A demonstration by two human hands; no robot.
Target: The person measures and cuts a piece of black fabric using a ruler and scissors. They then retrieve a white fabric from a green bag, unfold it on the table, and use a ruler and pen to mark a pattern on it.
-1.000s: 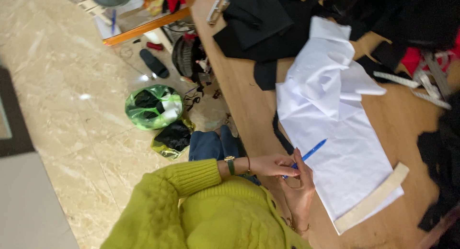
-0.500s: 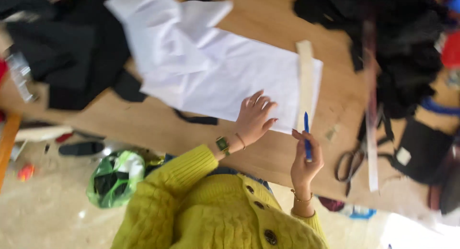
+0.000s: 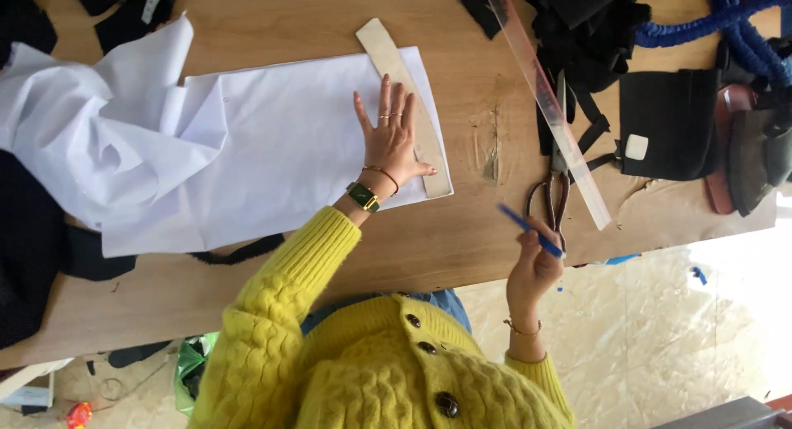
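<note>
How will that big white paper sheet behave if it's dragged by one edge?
Probably floppy: the white paper sheet is already crumpled and folded at its far end. It looks thin and light, so it would likely slide easily on the wooden table unless pinned, as the left hand pins it now.

The white paper point(image 3: 247, 157) is cut off at the left edge. The scissors point(image 3: 558, 177) are partly hidden under the clear ruler point(image 3: 549, 107). The black fabric point(image 3: 577, 16) is cropped by the top edge.

head view | worn above, facing straight down | close over wooden tabletop point(image 3: 272, 16) edge and yellow sweater point(image 3: 371, 371) | floor point(image 3: 660, 330) visible beyond | single view, nothing shared
</note>
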